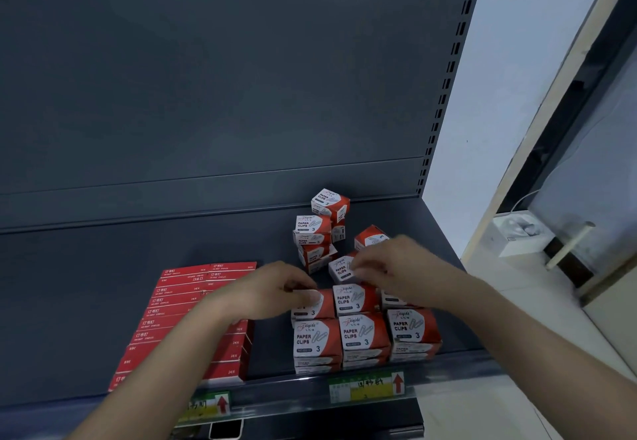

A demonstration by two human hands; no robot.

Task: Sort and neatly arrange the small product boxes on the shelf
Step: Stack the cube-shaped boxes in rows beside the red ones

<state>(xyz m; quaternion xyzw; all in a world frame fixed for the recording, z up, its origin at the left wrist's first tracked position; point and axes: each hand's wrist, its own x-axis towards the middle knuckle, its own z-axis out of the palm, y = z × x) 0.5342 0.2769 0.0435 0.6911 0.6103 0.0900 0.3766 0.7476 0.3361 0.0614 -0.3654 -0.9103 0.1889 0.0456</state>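
Note:
Red-and-white paper clip boxes stand in tidy stacks at the front right of the dark shelf [103,284], the front row [364,333] three wide. Behind them, several more paper clip boxes [315,233] lie in a loose heap. My left hand [272,291] pinches a box [315,305] in the second row, at its left end. My right hand [396,264] holds a tilted box [341,269] just behind that row, fingers curled on its right side. Flat red staple boxes [182,319] lie in neat rows to the left, partly hidden by my left forearm.
Price labels with red arrows [368,386] sit on the shelf's front rail. The grey back panel [206,78] rises behind. To the right are a slotted upright [448,78], a white wall and a doorway with a small white device [517,233].

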